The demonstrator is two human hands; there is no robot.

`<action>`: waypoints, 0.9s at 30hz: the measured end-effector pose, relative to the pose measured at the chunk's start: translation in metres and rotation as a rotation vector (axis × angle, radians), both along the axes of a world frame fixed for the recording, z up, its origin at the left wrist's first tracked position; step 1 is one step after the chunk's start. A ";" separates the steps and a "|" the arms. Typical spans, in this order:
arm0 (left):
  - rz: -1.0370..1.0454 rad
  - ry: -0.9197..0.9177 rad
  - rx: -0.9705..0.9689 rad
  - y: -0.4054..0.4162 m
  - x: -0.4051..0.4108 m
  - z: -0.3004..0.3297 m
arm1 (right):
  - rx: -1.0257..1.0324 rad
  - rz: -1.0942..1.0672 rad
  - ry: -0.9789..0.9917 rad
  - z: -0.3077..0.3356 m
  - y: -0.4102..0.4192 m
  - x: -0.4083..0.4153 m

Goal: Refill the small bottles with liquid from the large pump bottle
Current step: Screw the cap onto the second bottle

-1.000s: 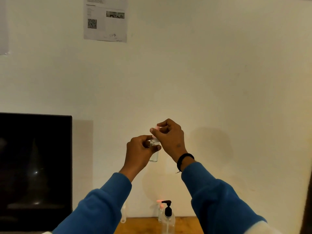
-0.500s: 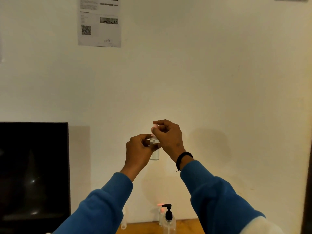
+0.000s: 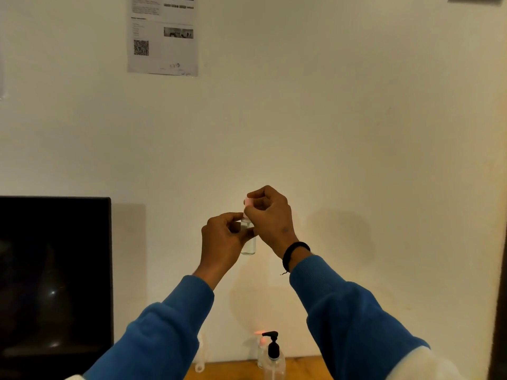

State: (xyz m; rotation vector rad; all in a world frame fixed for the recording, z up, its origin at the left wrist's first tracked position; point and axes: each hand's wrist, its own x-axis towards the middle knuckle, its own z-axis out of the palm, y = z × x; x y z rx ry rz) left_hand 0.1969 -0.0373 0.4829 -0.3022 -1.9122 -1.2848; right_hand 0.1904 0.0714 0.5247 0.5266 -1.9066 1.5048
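We find both hands raised in front of the wall, well above the desk (image 3: 301,366). The left hand (image 3: 223,242) has its fingers and thumb curled round the body of a small clear bottle (image 3: 249,246), holding it upright; only the lower part of the bottle shows below the thumb. The right hand (image 3: 270,215) is closed over the top of that bottle, its fingertips pinching a pink cap (image 3: 249,201). We judge this grip to serve turning: one hand steadies the body while the other works the cap. Whether the cap is going on or coming off we cannot tell, nor can we read the level of liquid inside, though the bottle looks clear near its base. Holding it upright would keep any contents from spilling. The large pump bottle (image 3: 273,360), with its black pump head, stands on the desk close to the wall, directly below the hands and untouched. Just behind it stands a second small bottle (image 3: 260,352) with a pink top, and another pale bottle (image 3: 200,352) shows to the left, partly hidden by the left sleeve (image 3: 164,338). A dark screen (image 3: 55,270) occupies the left side, and a printed sheet (image 3: 163,34) hangs on the wall above. We judge the refill incomplete, since at least one small bottle waits on the desk.
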 end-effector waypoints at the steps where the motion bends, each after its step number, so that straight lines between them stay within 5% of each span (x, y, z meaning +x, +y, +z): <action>1: 0.004 0.004 -0.004 -0.001 0.000 0.001 | 0.011 0.010 0.002 0.000 0.000 0.000; 23: -0.006 0.011 0.022 0.002 -0.002 -0.012 | 0.075 -0.181 0.103 -0.016 -0.006 -0.001; 27: 0.006 0.004 0.015 0.000 -0.006 -0.014 | 0.048 -0.075 0.061 -0.018 -0.004 0.000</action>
